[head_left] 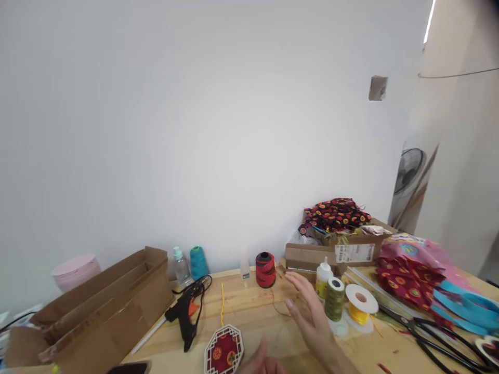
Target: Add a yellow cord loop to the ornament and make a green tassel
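Note:
My right hand (312,317) reaches forward over the wooden table (249,311), fingers stretched out and empty, close to an olive thread spool (334,297) and a white glue bottle (323,278). Only a few fingertips of my left hand (262,363) show at the bottom edge, curled, beside a red octagonal ornament (223,351). A red and black thread spool (265,269) stands ahead of my right hand. A thin orange thread (277,305) lies on the table near it.
An open cardboard box (97,311) lies at the left, a black glue gun (186,310) beside it. A yellow ribbon reel (360,304), black scissors (436,335), patterned fabric (405,280) and a box of cloth (339,244) crowd the right. A teal spool (198,262) stands by the wall.

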`<state>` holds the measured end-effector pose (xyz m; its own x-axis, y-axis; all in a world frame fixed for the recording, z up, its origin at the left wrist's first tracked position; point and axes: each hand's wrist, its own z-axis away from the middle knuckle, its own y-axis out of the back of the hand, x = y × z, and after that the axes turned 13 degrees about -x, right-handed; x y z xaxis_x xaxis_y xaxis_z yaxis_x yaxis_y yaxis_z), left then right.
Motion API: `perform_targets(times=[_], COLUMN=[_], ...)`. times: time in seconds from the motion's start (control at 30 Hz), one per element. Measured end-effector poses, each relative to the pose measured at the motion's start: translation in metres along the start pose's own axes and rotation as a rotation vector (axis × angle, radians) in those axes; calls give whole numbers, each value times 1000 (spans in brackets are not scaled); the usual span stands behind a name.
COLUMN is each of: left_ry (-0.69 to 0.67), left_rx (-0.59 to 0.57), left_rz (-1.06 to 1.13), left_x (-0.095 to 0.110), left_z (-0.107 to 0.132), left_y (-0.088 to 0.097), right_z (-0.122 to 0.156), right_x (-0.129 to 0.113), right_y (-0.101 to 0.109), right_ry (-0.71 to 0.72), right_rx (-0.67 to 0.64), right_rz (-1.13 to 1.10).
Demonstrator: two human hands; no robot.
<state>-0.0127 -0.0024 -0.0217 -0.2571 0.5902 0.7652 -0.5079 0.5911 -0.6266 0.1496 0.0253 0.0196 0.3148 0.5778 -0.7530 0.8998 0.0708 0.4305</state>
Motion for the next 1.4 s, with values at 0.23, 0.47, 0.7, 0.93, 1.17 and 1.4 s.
perform_targets(times=[0.23, 0.47, 0.7, 0.93, 1.17, 1.4], left_ry=[-64, -155, 14, 17, -90, -369], left_rx=[-3, -54, -10, -22, -36, -259], left_rz=[7, -6, -55, -54, 26, 500], left_x=[-3, 4, -7, -7, -4, 41], left_z=[0, 7, -2, 3, 4, 8], left_y=[-3, -18, -23, -26, -29, -45], right_z=[28, 27, 17, 10, 33, 16], right_x=[-9, 2, 14, 9, -13, -4], right_y=[-45, -47, -48, -24, -55, -48], right_ry=[-168, -468, -249, -56, -320, -223], right_rx=[-322, -531, -417, 11, -405, -426], right_rz=[-387, -671, -234, 44, -764, -706])
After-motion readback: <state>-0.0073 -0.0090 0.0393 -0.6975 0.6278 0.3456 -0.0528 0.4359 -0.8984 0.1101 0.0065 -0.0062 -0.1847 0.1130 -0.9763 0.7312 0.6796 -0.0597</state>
